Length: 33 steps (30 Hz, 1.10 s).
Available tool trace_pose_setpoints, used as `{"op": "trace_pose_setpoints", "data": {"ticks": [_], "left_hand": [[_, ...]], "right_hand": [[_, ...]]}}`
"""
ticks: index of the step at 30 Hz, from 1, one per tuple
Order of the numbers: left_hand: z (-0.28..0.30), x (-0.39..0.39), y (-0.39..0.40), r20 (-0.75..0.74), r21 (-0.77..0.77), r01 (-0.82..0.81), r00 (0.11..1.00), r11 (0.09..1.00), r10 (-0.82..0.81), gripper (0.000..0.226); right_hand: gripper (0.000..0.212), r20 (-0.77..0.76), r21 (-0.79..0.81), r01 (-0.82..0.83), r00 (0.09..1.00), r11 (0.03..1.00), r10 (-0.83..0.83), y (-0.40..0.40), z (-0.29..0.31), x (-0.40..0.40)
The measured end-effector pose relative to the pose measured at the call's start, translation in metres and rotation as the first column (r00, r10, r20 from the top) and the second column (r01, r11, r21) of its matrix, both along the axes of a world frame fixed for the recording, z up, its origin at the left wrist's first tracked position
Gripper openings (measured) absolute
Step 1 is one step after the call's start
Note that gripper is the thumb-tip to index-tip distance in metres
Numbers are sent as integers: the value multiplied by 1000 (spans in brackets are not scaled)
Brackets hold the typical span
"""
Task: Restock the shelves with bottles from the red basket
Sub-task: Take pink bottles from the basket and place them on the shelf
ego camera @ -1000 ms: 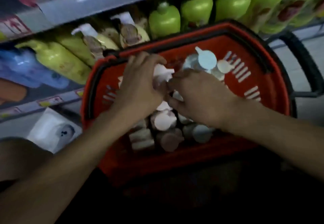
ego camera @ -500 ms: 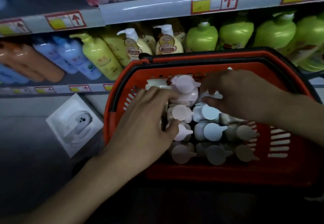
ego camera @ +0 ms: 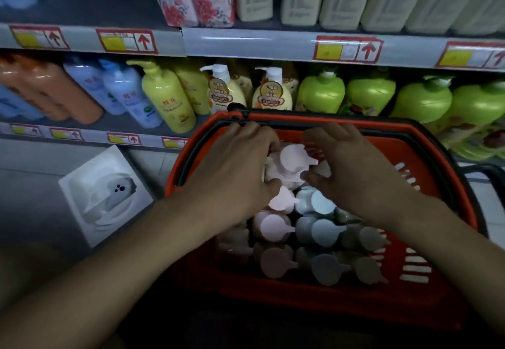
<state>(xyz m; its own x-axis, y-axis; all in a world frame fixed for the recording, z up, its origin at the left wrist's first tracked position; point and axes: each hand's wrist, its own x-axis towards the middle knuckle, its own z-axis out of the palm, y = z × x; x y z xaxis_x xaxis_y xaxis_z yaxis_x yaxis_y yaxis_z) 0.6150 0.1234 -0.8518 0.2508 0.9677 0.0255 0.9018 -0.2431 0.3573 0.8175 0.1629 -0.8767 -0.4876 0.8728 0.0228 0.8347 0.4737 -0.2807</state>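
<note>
Both hands, left hand and right hand, are curling around a pink-capped bottle standing among others in the red basket.

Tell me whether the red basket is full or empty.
Mostly full. The basket holds rows of bottles packed cap-up, pink, blue-grey and brownish, from near wall to the hands; only its right strip looks bare.

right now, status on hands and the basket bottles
Both hands in red basket, left hand and right hand flanking pink-capped bottle. Grip unclear. Nothing lifted out, nothing blocking.
</note>
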Motion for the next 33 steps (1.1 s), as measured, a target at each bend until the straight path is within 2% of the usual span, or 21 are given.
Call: {"op": "trace_pose_setpoints", "data": {"ticks": [3, 6, 11, 15, 18, 20, 22, 26, 28, 30, 33], "left_hand": [[-5, 4, 26, -38, -82, 17, 999, 997, -20, 32], [-1, 12, 46, -143, -109, 71, 986, 991, -87, 29], [10, 21, 34, -103, -129, 69, 991, 989, -82, 35], [9, 30, 21, 106, -166, 60, 993, 984, -43, 42], [0, 24, -2, 223, -9, 47, 974, 999, -43, 50], [-4, 18, -21, 268, 92, 45, 961, 995, -69, 58], [-6, 17, -37, 343, 120, -2, 939, 993, -40, 68], [11, 37, -52, 554, 31, -90, 830, 995, 58, 106], [35, 56, -52, 699, 14, -126, 711, 992, 80, 115], [65, 77, -51, 809, 26, -231, 577, 973, 115, 106], [105, 95, -53, 875, 57, -321, 471, 945, 107, 91]], "right_hand": [[74, -44, -57, -67, 997, 996, 65, -1, -12, 3], [81, -76, -90, -156, 986, 984, 149, 3, -32, 3], [66, -123, -166, -71, 991, 984, 51, 24, -53, -21], [60, -94, -130, -32, 995, 991, 20, 18, -38, -27], [58, -46, -127, 18, 999, 992, -24, 6, -14, -20], [56, -85, -52, 55, 995, 997, -59, -3, 19, -15], [55, -122, 59, 131, 985, 990, -123, -11, 63, -10], [52, -183, 200, 228, 964, 953, -192, -26, 152, -11], [52, -184, 266, 251, 961, 931, -206, -38, 189, -21], [50, -158, 340, 276, 959, 899, -235, -52, 219, -32], [46, -156, 371, 327, 945, 869, -289, -72, 253, -42]]}}
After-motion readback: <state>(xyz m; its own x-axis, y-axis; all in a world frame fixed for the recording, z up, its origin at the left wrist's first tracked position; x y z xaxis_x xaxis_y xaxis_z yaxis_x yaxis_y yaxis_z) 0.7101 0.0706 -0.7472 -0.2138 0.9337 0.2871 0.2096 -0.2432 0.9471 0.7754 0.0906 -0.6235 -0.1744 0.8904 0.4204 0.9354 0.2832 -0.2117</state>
